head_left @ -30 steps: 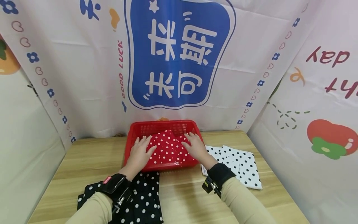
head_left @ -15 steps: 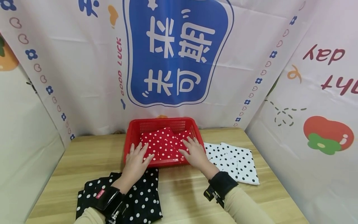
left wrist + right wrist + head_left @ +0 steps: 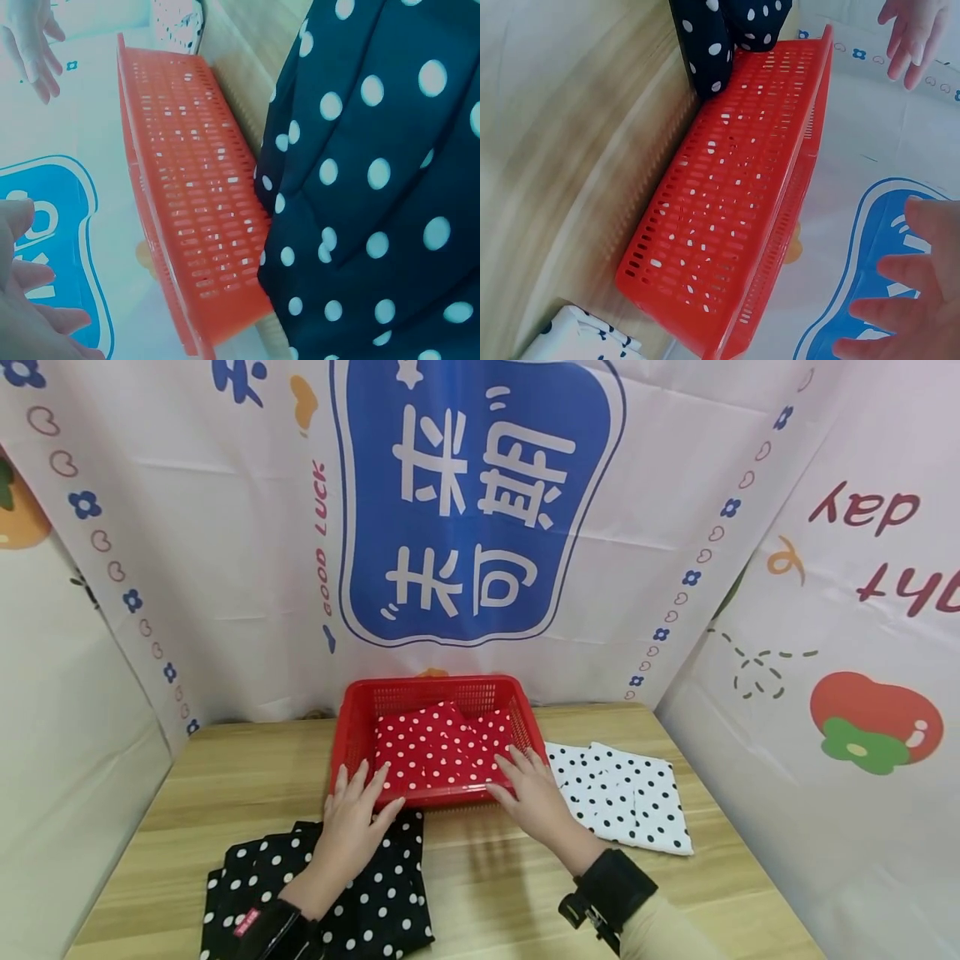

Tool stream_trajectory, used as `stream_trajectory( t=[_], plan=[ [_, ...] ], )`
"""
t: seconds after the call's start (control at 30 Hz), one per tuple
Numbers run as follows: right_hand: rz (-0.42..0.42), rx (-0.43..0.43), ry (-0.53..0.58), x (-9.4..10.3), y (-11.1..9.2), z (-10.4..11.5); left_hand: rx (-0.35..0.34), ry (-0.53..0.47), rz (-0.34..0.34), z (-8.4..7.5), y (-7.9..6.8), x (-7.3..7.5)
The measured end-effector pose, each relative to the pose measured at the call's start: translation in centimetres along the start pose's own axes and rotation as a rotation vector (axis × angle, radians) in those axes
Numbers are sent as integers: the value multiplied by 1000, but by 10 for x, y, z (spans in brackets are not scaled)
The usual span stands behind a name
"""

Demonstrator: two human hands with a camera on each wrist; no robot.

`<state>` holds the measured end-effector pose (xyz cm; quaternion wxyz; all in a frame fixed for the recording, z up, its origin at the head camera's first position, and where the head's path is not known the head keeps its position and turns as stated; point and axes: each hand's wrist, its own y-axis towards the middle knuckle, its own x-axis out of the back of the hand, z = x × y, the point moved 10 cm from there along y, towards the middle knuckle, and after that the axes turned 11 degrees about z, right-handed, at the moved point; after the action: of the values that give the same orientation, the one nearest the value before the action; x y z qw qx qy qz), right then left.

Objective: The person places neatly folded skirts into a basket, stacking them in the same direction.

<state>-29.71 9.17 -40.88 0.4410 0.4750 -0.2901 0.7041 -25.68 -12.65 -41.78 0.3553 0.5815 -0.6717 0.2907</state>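
In the head view a red plastic basket [image 3: 345, 752] holds folded red cloth with white dots [image 3: 442, 747]. My left hand [image 3: 348, 831] is over the basket's front left corner, fingers spread and nothing in them. Below that hand lies folded black cloth with white dots [image 3: 382, 902]. My right hand [image 3: 538, 797] is over the front right corner, its fingers spread as well. Both wrist views show the hands raised above the basket's rim [image 3: 780, 202], apart from it. The basket's slotted front wall [image 3: 187, 172] faces me.
Folded white cloth with black dots [image 3: 637, 797] lies on the wooden table [image 3: 255, 777], right of the basket. A printed white curtain [image 3: 247, 568] hangs right behind the basket, and more printed cloth [image 3: 847, 827] closes off the right side.
Both hands have drawn back toward me, from over the red cloth to the basket's front corners. The basket and the cloths have stayed in place; the head view has shifted slightly.
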Motion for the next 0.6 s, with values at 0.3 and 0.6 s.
stream_trajectory(
  t=[0.3, 0.6],
  plan=[
    [-21, 2, -10, -10, -20, 3, 34, -15, 45, 5, -18, -12],
    [-20, -5, -9, -16, -34, 3, 43, -18, 41, 6, -31, -21]
  ],
)
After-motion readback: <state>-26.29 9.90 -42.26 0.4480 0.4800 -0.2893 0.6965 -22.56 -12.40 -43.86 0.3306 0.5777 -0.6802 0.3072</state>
